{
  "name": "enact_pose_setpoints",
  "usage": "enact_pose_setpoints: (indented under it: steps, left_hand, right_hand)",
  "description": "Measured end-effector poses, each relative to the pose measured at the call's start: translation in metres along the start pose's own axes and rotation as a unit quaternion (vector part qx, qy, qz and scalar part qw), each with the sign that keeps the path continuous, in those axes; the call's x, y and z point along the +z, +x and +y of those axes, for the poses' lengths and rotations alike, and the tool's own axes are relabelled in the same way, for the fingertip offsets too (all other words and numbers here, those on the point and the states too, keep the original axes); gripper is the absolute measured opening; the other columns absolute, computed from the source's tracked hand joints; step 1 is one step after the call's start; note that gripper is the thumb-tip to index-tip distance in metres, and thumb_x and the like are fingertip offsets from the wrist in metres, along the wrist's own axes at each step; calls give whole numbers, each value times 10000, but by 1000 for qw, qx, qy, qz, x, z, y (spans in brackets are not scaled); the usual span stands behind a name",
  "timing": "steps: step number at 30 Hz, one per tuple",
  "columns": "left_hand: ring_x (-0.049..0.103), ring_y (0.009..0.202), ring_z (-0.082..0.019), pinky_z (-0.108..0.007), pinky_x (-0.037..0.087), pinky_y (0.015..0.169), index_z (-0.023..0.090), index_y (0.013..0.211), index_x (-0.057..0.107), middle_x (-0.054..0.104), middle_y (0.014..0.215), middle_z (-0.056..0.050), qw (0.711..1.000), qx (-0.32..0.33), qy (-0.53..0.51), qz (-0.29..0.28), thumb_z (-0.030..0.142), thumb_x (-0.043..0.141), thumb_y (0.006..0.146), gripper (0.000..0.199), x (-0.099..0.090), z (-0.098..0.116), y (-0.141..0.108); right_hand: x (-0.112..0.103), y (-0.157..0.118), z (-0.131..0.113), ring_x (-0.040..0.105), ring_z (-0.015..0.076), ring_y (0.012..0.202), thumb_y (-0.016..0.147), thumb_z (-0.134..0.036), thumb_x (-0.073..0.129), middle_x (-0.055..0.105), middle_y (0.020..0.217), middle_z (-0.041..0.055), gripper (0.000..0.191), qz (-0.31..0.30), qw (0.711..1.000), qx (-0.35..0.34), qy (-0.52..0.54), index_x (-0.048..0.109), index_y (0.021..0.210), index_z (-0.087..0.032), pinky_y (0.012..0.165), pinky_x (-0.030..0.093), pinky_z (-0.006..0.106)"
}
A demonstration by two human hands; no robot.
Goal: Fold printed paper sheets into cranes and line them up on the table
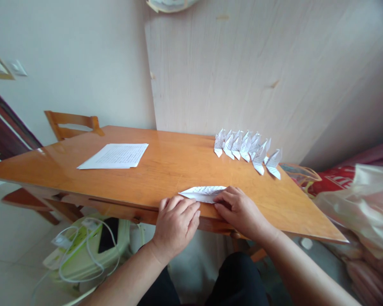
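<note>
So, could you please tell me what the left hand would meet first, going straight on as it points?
The left hand would first meet the folded paper, whose near edge it seems to touch, though depth there is hard to judge.

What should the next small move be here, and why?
Probably slide the right hand along the folded paper's lengthwise crease to sharpen it, with the left hand steadying the near edge. The right hand seems to pinch the paper's right end, the left rests at its near side, and the table backs it; the crease may not be fully flat.
</note>
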State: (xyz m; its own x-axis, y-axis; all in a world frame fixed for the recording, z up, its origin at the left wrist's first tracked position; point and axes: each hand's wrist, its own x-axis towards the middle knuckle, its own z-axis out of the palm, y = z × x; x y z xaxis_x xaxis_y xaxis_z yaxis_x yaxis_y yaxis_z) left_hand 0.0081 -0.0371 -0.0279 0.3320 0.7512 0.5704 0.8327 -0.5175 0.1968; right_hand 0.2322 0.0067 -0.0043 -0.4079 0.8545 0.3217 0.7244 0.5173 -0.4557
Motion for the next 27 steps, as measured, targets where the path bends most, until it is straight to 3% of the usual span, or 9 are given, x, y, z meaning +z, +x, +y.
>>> enact_pose_setpoints:
  steps: [4,9,17,27]
  left_hand:
    - [574,1083,-258,-460,349,901,253,1158,665,716,1209,-30,1000,-12,-8,4,276,509,982,237,1,2,-3]
    - [565,1046,-268,-454,361,879,256,1136,661,718,1084,-56,999,-29,-2,-20,264,484,983,234,0,6,8]
    - [563,939,-254,-410,395,820,250,872,683,645,938,-58,997,-65,-12,-45,229,573,921,122,6,10,32]
    - [566,881,-254,-393,365,741,236,788,644,634,873,-56,994,-108,1,-27,313,559,948,197,13,9,37]
  right_hand:
    - [-1,-1,0,591,202,886,872,-182,608,651,912,33,108,3,1000,1,2,693,867,-249,791,456,317]
    - [0,-1,1,590,205,869,878,-191,604,644,888,39,112,0,1000,-5,-1,680,813,-241,775,461,322]
    - [1,1,2,584,195,853,910,-218,598,630,855,30,166,1,1000,-1,2,670,761,-233,760,452,314]
    - [1,7,0,584,182,832,944,-232,555,621,835,17,224,1,1000,12,10,638,736,-223,747,431,300]
